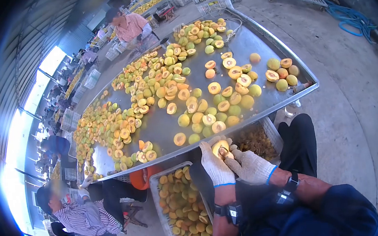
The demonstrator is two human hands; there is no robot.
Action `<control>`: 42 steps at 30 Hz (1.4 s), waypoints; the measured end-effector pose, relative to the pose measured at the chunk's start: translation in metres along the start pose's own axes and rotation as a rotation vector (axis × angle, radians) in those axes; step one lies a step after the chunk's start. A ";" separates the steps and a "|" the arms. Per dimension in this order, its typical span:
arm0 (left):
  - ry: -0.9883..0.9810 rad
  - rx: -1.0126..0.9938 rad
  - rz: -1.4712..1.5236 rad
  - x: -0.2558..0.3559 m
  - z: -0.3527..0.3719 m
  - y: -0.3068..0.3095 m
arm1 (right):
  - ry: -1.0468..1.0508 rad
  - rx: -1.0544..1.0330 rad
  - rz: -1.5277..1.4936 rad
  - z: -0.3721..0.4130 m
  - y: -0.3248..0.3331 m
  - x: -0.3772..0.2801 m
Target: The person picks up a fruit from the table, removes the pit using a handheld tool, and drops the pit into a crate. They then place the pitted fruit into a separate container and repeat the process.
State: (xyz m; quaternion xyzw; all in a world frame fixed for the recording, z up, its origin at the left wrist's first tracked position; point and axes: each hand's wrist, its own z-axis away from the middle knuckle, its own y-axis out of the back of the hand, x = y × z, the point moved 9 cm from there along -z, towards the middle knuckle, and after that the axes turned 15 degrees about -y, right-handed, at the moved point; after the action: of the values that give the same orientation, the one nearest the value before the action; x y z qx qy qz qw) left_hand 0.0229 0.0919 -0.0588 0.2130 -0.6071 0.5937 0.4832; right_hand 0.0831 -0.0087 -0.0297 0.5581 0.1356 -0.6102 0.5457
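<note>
Head view: the left hand closes its grip around a halved peach beside the desk; the right hand touches it, grip state unclear. Treat as light, bruisable and probably wet-slick; support the skin side. Pale-yellow flesh surrounds a brown centre.

The gloved left hand and right hand meet, fingers curled.

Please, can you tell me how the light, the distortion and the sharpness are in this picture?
Head view: glare whites out the openings at left; the metal table shines at its near-left corner; the lens bends the roof, with dark corners; distant people look soft, while the left glove and right glove look fairly clear.
</note>
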 end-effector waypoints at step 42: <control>-0.199 -0.656 -0.260 0.018 0.005 -0.049 | -0.287 -0.766 -0.882 0.024 -0.028 0.033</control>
State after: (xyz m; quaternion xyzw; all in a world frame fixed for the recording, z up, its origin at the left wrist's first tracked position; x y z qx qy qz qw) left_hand 0.0536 0.0834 -0.0176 0.1786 -0.7771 0.2773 0.5360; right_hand 0.0547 -0.0339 -0.0608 0.1249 0.4896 -0.7559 0.4162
